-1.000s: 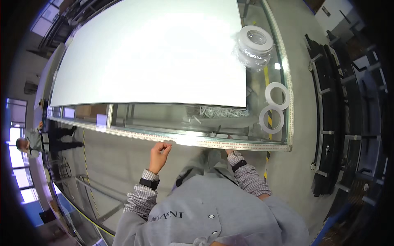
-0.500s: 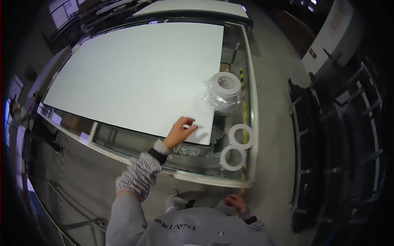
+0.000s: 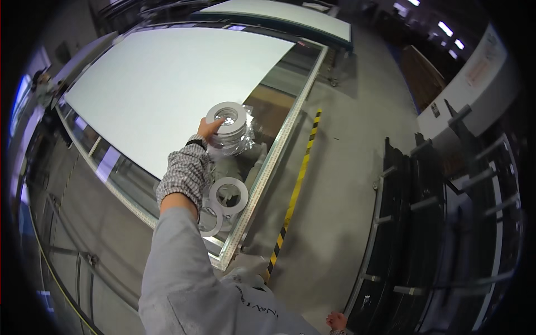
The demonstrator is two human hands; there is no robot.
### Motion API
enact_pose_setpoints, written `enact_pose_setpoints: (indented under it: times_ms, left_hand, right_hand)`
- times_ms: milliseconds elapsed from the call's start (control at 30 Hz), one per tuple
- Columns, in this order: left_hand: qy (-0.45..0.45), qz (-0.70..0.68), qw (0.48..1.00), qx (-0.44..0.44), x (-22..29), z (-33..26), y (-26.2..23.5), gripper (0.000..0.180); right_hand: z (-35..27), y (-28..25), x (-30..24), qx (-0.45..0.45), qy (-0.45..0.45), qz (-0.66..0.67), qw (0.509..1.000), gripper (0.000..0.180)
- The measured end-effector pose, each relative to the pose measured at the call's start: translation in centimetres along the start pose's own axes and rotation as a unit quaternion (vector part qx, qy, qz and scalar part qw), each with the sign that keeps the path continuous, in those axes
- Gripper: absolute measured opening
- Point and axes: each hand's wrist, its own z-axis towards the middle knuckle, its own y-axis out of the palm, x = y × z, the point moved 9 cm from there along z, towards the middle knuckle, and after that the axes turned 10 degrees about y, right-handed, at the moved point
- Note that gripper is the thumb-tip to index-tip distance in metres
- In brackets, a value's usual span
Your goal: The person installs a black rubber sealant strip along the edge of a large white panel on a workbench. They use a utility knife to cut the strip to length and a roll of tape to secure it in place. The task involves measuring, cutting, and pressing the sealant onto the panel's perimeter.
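Reaching across the glass-topped table (image 3: 282, 146), my left hand (image 3: 209, 129) touches the near side of a stack of tape rolls (image 3: 226, 126) in clear wrap, sitting at the white sheet's (image 3: 162, 84) right edge; whether my fingers have closed on it I cannot tell. My right hand (image 3: 336, 320) hangs low by my side, loosely curled and empty. The stack stands upright, its axis vertical and its open core facing up, so by my judgement the grasp is only beginning and calls for a firm hold around the rim.
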Motion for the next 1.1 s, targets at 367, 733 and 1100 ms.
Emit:
enact_pose_setpoints:
  times_ms: [367, 733, 1100]
  left_hand:
    - [-0.021, 0.083, 0.996, -0.015, 2.6, -2.3, 3.6, 0.066]
    - [-0.092, 0.038, 0.994, 0.048, 2.0, -3.5, 5.0, 0.071]
    - [-0.19, 0.356, 0.886, 0.228, 5.5, -7.1, 2.2, 0.087]
  right_hand:
    - [12.1, 21.5, -21.1, -0.127, -0.015, -0.35, 0.928, 0.024]
    - [22.7, 33.5, -43.1, -0.187, -0.091, -0.468, 0.859, 0.02]
    - [25.8, 46.6, -52.2, -0.413, -0.209, -0.704, 0.538, 0.018]
